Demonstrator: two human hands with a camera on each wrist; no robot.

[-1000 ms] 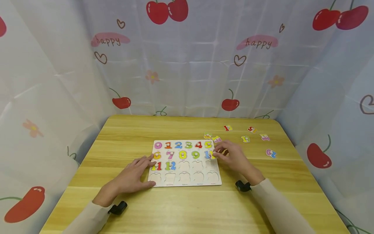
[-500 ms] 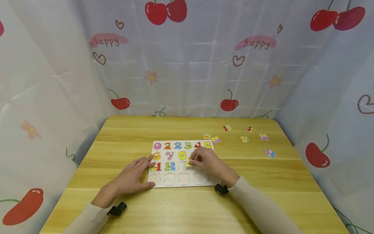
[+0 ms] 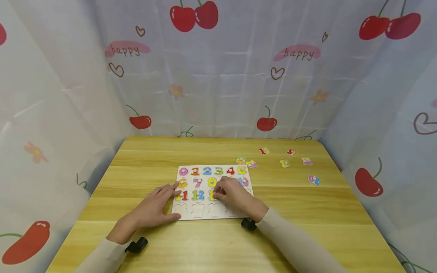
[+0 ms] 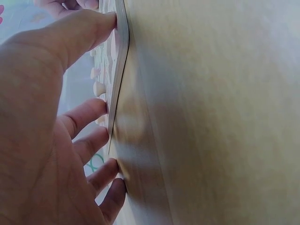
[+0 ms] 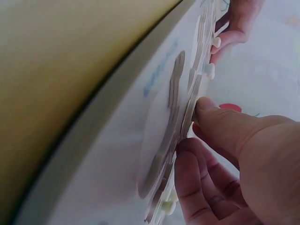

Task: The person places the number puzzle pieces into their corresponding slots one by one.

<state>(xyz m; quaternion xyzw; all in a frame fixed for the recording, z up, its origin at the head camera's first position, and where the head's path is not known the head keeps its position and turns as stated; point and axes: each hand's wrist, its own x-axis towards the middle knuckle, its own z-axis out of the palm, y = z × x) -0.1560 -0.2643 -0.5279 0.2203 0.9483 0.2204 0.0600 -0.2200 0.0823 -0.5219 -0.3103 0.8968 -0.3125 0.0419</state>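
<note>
A white number puzzle board (image 3: 201,217) lies on the table, its top rows filled with coloured knobbed pieces. My left hand (image 3: 155,206) rests along the board's left edge, fingers extended; in the left wrist view its thumb and two fingertips touch the board's side (image 4: 123,51). With thumb and fingers, my right hand (image 3: 233,193) pinches a yellow number piece (image 3: 211,195) over the third row, just right of the 12 piece (image 3: 198,195). Its second digit is hidden by the fingers. In the right wrist view the piece's edge (image 5: 190,110) appears at the board's surface.
Several loose number pieces lie beyond the board and to its right, among them a red-and-yellow one (image 3: 264,151) and a pink-and-blue one (image 3: 314,179). The bottom row shows bare recesses (image 3: 197,209). A cherry-print curtain (image 3: 211,83) surrounds the wooden table (image 3: 205,246).
My right hand has carried the yellow piece from the board's right edge leftward and down to the third row, beside the 12. The left hand has stayed in place.
</note>
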